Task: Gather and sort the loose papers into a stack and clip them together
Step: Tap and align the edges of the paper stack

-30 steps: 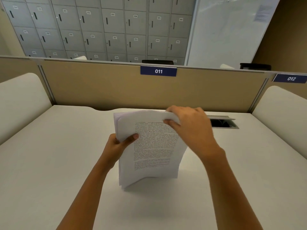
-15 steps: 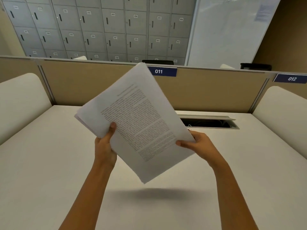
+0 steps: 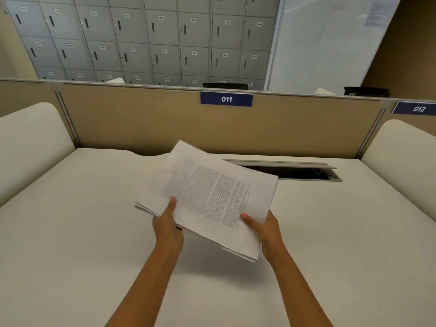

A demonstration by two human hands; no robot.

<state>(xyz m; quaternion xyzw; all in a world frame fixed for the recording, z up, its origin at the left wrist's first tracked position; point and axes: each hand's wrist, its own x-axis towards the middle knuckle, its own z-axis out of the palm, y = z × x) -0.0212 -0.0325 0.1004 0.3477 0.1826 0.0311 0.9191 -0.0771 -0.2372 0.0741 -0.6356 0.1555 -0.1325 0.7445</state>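
Above the pale desk [image 3: 70, 232], you held the tilted stack of white printed papers [image 3: 210, 197] between both hands. Your left hand [image 3: 168, 228] and right hand [image 3: 266, 228] each pinched its near edge, thumbs on top.

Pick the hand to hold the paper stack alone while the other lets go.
Right, probably: right hand grips the paper stack midway along its short edge; left hand pinches near a corner.

Left hand [image 3: 168, 228] and right hand [image 3: 267, 228] pinch paper stack [image 3: 212, 192], thumbs on top.

Open desktop [image 3: 70, 232]; cable slot [image 3: 290, 173], partition [image 3: 141, 119] beyond
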